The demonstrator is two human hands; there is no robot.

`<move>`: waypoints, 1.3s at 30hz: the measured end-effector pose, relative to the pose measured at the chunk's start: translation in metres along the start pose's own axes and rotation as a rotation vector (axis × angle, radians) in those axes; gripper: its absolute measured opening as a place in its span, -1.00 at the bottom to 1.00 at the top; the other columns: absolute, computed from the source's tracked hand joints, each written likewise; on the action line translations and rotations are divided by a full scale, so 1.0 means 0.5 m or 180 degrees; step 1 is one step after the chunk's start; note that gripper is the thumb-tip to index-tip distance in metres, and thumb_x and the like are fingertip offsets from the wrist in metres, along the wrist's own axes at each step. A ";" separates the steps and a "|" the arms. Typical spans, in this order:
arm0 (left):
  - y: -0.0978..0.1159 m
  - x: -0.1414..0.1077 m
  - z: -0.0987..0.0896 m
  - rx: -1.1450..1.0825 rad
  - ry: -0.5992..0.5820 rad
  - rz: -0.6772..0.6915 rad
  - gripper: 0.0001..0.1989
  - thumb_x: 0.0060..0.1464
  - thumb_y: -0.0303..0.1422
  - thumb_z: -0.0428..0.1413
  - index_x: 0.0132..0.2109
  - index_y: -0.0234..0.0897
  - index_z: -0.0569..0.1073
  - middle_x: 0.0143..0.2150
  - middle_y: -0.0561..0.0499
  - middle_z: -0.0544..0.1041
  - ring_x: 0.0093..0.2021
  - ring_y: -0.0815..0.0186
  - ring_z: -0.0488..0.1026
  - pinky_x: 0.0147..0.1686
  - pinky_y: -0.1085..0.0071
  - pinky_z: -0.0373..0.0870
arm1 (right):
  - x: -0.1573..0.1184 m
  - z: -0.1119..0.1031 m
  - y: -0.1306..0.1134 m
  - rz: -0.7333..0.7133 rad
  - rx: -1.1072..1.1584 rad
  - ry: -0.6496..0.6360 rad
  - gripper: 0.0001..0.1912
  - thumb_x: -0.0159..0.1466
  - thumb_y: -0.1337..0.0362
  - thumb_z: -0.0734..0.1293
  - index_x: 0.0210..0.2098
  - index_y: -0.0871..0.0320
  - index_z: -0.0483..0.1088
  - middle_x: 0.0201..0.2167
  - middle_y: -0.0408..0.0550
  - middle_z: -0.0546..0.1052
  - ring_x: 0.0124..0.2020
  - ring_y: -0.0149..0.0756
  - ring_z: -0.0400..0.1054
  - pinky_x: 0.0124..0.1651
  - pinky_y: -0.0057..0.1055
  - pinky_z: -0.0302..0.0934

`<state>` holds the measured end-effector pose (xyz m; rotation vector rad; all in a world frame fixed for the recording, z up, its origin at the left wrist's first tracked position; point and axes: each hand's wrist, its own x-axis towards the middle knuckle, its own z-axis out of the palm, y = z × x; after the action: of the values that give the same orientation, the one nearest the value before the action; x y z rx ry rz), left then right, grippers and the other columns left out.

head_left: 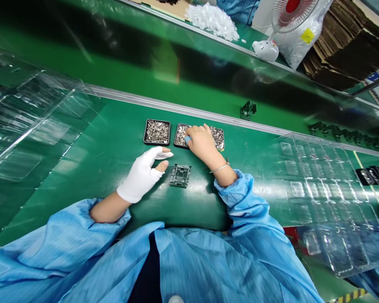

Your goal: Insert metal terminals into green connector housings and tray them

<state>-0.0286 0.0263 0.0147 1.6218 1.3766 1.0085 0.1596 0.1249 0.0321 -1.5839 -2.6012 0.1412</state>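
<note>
White-gloved left hand (145, 173), loosely open, sits left of the green rectangular circuit board (180, 176); bare right hand (202, 142), grip hidden, I cannot tell, reaches into far black tray (180, 146) of silvery metal parts (181, 134)

Smock (208, 261): blue, slightly shiny, with fine dark lines
Sleeves (72, 231): same blue, loose, bunched at the forearms
Glove (134, 183): white, on the left hand (145, 171), thumb tip and a fingertip bare
Finger cover (187, 139): light blue, on the right hand (203, 142)
Bangle (220, 168): thin, silvery, right wrist
Undergarment (148, 271): dark, at the smock's opening
Button (176, 299): pale, rounded
</note>
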 end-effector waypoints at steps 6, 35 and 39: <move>0.011 -0.004 -0.006 0.0020 0.0187 -0.0111 -0.67 0.10 -0.17 0.05 -0.07 -0.26 0.44 -0.14 -0.05 0.58 -0.17 0.21 0.53 -0.06 0.23 0.45 | -0.016 -0.006 0.008 -0.0106 0.0031 0.0159 -0.68 0.30 0.49 0.09 -0.04 0.29 0.34 -0.14 0.10 0.52 -0.07 -0.16 0.35 0.30 -0.16 -0.12; 0.038 -0.011 -0.007 -0.0626 0.0153 -0.0284 -0.73 -0.03 -0.10 0.15 -0.36 -0.23 0.47 -0.54 0.08 0.45 -0.55 0.34 0.36 -0.50 0.38 0.35 | -0.110 -0.041 -0.090 -0.0914 0.3081 0.0287 -0.92 0.28 0.30 0.24 -0.32 0.14 0.35 -0.32 -0.10 0.45 -0.27 -0.36 0.31 -0.12 -0.37 0.24; 0.037 -0.013 -0.011 -0.0832 -0.0027 -0.0187 -0.72 -0.05 -0.10 0.17 -0.39 -0.23 0.43 -0.53 0.08 0.44 -0.55 0.35 0.35 -0.51 0.39 0.35 | -0.117 -0.040 -0.100 -0.0689 0.3400 0.0086 -0.92 0.25 0.26 0.28 -0.30 0.14 0.32 -0.32 -0.12 0.44 -0.31 -0.39 0.29 -0.18 -0.40 0.23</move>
<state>-0.0274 0.0181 0.0331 1.3836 1.2230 1.0959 0.1450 0.0508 0.0566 -0.8758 -1.9936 1.2122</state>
